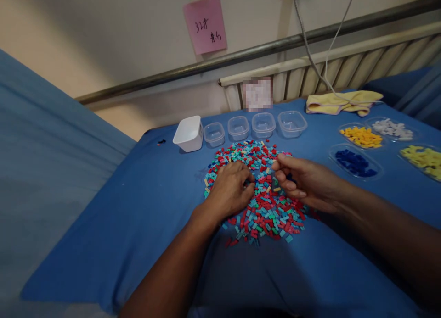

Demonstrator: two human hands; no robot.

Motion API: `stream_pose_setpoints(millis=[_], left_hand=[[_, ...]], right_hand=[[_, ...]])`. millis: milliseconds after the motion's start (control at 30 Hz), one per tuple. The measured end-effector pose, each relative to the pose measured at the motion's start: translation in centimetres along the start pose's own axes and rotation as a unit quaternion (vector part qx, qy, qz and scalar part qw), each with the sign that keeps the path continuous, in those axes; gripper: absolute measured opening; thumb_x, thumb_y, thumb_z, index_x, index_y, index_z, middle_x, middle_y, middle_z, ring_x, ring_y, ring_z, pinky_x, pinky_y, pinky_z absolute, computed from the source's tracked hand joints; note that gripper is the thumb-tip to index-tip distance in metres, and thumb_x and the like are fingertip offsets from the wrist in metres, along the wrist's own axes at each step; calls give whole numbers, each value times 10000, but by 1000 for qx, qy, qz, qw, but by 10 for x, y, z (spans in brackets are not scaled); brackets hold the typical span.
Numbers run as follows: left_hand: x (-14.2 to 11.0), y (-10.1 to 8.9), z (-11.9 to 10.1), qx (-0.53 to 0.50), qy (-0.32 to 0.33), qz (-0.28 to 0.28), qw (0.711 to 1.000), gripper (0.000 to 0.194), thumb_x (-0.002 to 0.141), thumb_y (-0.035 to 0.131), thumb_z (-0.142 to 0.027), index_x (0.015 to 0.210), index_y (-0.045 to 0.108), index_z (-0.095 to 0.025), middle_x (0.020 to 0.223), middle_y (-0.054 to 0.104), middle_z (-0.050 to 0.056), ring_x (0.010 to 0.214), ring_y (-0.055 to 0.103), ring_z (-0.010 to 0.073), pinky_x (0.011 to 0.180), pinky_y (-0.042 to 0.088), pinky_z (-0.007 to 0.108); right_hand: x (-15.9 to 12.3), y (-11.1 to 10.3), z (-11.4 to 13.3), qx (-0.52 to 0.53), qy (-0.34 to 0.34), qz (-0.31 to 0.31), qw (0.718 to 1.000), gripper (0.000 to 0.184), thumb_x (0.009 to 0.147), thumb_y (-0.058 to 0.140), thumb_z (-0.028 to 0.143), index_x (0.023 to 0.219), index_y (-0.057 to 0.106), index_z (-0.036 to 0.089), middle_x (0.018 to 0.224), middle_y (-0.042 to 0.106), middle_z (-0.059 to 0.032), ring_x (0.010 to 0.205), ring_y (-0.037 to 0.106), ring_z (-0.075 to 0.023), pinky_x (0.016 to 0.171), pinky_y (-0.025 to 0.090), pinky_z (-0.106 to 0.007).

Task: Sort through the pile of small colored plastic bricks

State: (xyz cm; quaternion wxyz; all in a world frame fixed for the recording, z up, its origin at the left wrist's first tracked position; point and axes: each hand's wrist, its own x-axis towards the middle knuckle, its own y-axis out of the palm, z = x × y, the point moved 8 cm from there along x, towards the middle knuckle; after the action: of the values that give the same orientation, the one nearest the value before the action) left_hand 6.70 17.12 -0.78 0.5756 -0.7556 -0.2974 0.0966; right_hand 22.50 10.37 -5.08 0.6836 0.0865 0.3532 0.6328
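Note:
A spread pile of small toy building bricks, mostly red, turquoise and green with some tan, lies on the blue cloth. My left hand rests palm down on the left side of the pile, fingers bent and tips among the bricks; whatever they pinch is hidden. Over the pile's right side, my right hand is turned sideways with its fingers curled inward. A dark patch shows between its thumb and fingers, too unclear to name. The right hand is nearest to the tub of dark blue bricks.
Behind the pile stand a white tub and several clear tubs. At right are tubs of orange, white and yellow bricks. A yellow cloth lies behind them, under a hanging cable. Curtain hangs at left.

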Motion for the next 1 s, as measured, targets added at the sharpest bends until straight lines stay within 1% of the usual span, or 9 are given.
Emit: stream_pose_setpoints(millis=[133,200,300,367,567,667,833,867,1000], left_hand=[[-1,1,-4,14,4,-3,1000,177,948,675,-177,1108,748,-201,1168,710,59,1149,618,279,1049,445,490],[0,1,-6,37,0,-7,999,181,1004,671,-244,1146,773,-197,1167,708,73,1151,617,287,1041,443,501],[3,2,-12,76,1,4,997,230,1087,617,-320,1025,809,-209,1099,703,75,1084,618,282,970,439,504],[3,3,-16,79,8,27,996,226,1071,630,-276,938,801,-211,1054,700,64,1047,618,272,939,436,496],[-2,2,-18,40,-4,55,998,81,973,690,-181,955,762,-212,1007,688,41,1013,616,266,919,444,476],[-3,-1,-17,21,-1,22,1000,19,942,716,-185,936,706,-200,968,667,35,969,604,258,898,442,466],[-8,-33,-28,-76,56,-129,987,42,1061,662,-222,1047,634,-193,972,677,17,898,619,187,830,466,384],[-9,-38,-35,-92,83,-138,983,38,1075,656,-219,1063,628,-197,983,683,12,906,626,175,840,473,372],[-14,-38,-56,-111,145,-92,979,91,1082,656,-199,1170,638,-216,1071,710,17,989,641,183,902,483,390]], right_hand=[[0,1,-1,-13,-9,11,1000,314,947,830,487,958,754,183,775,640,2,533,422,-69,362,284,-151],[0,1,0,-13,-14,9,1000,309,942,833,486,958,756,188,769,639,4,529,422,-71,361,284,-153],[0,0,1,-18,-21,4,1000,313,936,839,489,946,751,189,764,642,2,523,425,-73,357,282,-159],[0,0,3,-21,-24,-1,1000,322,931,844,493,946,747,186,766,644,2,520,426,-72,356,280,-161],[0,-4,9,-12,-19,0,1000,332,918,862,505,962,746,197,740,602,22,525,422,-77,368,294,-168],[0,-4,8,-20,-20,-3,1000,324,934,844,503,952,751,192,744,616,13,529,426,-79,367,288,-171],[-4,15,-17,-50,19,35,998,408,987,775,565,957,756,158,765,653,-21,522,439,-65,373,265,-152],[-5,21,-24,-52,35,54,997,456,1000,748,607,944,748,154,779,667,-34,520,447,-63,371,257,-151],[-8,35,-39,-36,71,101,992,566,1045,637,705,912,711,160,803,673,-41,520,487,-57,365,224,-140]])
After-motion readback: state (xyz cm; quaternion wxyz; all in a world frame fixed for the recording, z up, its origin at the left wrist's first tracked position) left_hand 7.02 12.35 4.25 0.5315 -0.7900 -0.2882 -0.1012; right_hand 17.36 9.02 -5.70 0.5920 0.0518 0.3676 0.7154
